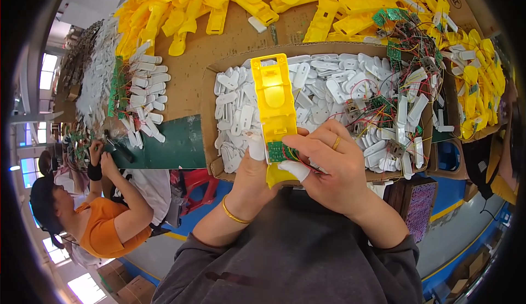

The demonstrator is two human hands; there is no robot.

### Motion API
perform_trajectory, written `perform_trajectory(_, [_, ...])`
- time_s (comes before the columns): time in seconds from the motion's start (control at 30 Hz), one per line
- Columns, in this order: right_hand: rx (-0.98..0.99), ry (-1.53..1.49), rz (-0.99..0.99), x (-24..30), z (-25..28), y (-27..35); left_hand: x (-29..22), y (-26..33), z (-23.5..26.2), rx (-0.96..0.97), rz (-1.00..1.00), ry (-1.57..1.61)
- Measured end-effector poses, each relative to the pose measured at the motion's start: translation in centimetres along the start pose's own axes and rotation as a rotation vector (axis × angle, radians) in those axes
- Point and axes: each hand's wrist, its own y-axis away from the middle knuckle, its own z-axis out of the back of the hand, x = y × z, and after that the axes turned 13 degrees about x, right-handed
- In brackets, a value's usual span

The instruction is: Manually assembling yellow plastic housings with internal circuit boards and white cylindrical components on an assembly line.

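Rt of yellow pc (276, 98), wire tangle (417, 65) overlies wht pcs (329, 90).

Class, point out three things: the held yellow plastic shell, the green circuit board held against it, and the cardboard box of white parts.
Yellow plastic shell (275, 98): head view, middle of its upper section.
Green circuit board (277, 151): head view, its uncovered face.
Cardboard box (209, 123): head view, its left wall.

held shell (276, 97): 1 | held board (277, 152): 1 | ring (336, 143): 1 | bracelet (229, 213): 1
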Motion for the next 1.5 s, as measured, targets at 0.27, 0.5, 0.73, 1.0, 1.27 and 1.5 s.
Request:
perform_trajectory(0.27, [0.239, -0.034, 0.044, -0.8, 1.7, -0.2, 0.6, 0.1, 0.3, -0.033, -0.085, -0.197])
perform_trajectory(0.5, [0.045, 0.139, 0.029, -0.9, 0.5, 2.1, -0.6, -0.1, -1.2, 0.09, -0.071, -0.546])
perform_trajectory(0.73, [0.389, -1.014, -0.588, -0.3, 3.1, 1.5, -0.5, 0.4, -2.8, 0.208, -0.087, -0.595])
perform_trajectory(1.0, [0.279, -1.042, -0.629, -1.0, 1.3, 2.1, -0.4, 0.2, -2.1, 0.16, -0.131, -1.342])
perform_trajectory(1.27, [0.235, -1.05, -0.6, -1.4, 4.1, 0.3, 0.3, -0.6, -2.8, 0.217, -0.133, -1.221])
perform_trajectory(1.5, [-0.676, -0.517, -0.513, -13.6, 30.9, 3.7, -5.1, -1.6, -0.3, 0.187, -0.258, -1.327])
